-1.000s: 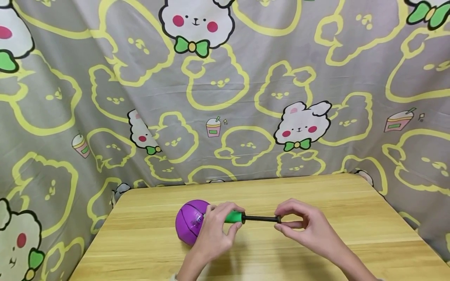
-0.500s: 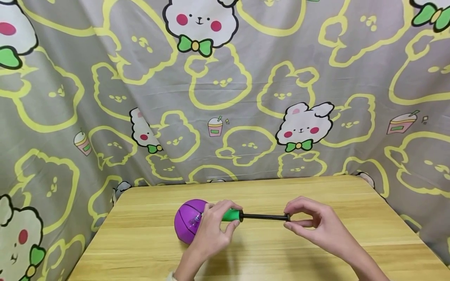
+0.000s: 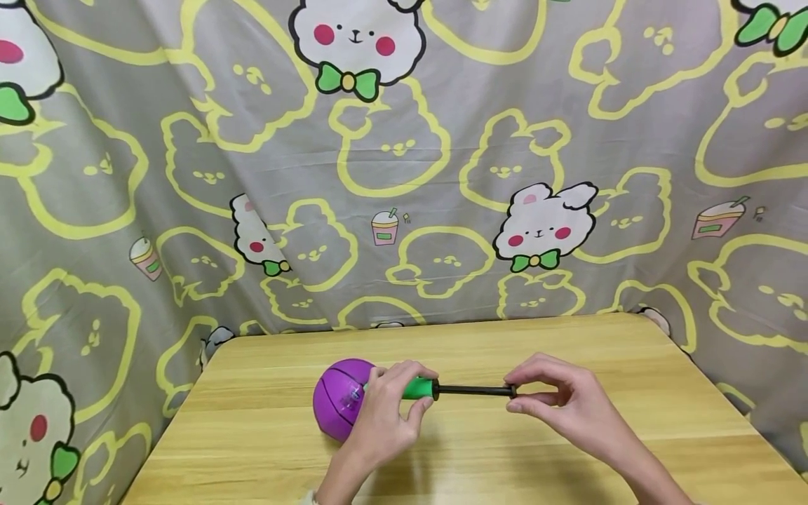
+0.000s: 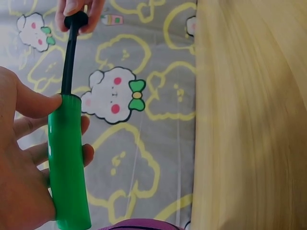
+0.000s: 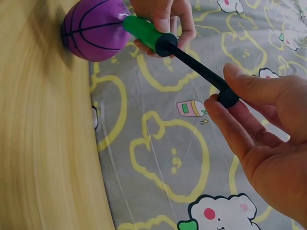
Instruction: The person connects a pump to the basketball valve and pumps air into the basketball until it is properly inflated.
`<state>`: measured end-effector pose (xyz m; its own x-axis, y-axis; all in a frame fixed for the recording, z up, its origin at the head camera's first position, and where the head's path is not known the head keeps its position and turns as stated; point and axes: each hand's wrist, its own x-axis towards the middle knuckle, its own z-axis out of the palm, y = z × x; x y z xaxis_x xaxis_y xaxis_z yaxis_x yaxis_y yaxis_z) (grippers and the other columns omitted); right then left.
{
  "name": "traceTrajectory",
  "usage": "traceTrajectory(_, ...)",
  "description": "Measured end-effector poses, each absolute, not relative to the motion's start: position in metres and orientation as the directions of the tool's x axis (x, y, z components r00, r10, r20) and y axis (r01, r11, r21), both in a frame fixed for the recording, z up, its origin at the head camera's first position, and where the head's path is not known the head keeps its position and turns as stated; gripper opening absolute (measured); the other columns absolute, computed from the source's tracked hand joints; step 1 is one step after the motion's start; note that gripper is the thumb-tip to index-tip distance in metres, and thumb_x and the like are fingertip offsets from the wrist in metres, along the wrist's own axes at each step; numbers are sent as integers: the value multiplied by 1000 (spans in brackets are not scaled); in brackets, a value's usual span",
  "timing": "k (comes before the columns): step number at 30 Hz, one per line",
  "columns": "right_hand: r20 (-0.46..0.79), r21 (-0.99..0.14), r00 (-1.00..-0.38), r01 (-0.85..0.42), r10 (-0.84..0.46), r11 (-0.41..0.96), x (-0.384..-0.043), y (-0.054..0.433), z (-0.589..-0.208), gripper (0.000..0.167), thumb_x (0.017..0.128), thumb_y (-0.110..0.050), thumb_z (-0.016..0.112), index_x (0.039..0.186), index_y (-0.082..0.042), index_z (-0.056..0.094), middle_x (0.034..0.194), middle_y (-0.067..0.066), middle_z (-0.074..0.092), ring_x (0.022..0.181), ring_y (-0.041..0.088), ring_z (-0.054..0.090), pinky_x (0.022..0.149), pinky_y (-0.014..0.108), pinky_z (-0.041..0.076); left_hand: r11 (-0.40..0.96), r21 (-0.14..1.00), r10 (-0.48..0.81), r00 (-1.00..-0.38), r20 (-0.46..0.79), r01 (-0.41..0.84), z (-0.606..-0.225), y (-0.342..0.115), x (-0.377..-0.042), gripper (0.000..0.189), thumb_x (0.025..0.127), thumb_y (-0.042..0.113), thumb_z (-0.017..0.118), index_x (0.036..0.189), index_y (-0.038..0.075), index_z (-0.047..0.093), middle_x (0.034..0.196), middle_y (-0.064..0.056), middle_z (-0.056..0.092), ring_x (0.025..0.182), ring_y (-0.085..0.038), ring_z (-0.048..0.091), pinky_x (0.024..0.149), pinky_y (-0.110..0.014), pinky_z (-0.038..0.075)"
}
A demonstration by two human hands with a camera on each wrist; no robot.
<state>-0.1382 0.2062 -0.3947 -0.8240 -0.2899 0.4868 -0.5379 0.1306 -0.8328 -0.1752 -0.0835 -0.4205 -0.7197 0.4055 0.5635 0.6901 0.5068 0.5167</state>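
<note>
A small purple ball (image 3: 337, 400) with black basketball lines rests on the table, partly behind my left hand (image 3: 388, 414). That hand grips the green barrel of a hand pump (image 4: 67, 163), its fingers wrapped round behind the barrel. The barrel's far end meets the ball in the right wrist view. A black rod (image 3: 473, 390) stands well out of the barrel toward the right. My right hand (image 3: 562, 400) pinches the round black knob (image 5: 228, 97) at the rod's end between thumb and fingers.
The wooden table (image 3: 606, 351) has light grain and rounded back corners. Behind and beside it hangs a grey curtain (image 3: 442, 168) printed with yellow outlines and white rabbits.
My right hand first drew the rod further out to the right, then moved slightly back left with the knob. My left hand and the ball stay nearly in place.
</note>
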Motion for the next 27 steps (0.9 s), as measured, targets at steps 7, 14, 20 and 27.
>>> traceTrajectory(7,486,-838,-822,-535,-298,108,-141,202,-400,30,81,5,81,108,-7,73,103,9,69,97,19,69,74,41,60,518,508,411,-721,558,688,-422,-79,-171,34,82,9,77,111,24,68,108,14,68,101,-3,63,89,-43,36)
traceTrajectory(14,477,-847,-827,-523,-299,96,-142,194,-405,30,81,3,82,107,-8,74,103,13,69,98,19,70,74,41,60,531,490,425,-717,552,691,-423,-73,-169,33,82,11,77,111,23,67,109,13,68,102,-5,63,89,-43,36)
traceTrajectory(20,503,-831,-818,-546,-279,104,-141,184,-412,29,81,3,82,106,-8,74,102,13,69,97,20,70,73,40,60,546,470,435,-714,548,693,-424,-69,-166,35,81,11,78,111,23,67,109,13,68,104,-6,63,88,-43,36)
traceTrajectory(27,539,-809,-805,-577,-249,111,-140,173,-418,28,81,3,82,106,-8,75,100,13,70,95,20,71,71,38,60,556,449,442,-706,553,700,-426,-65,-164,37,79,10,78,111,23,67,108,12,68,101,-4,63,88,-41,36)
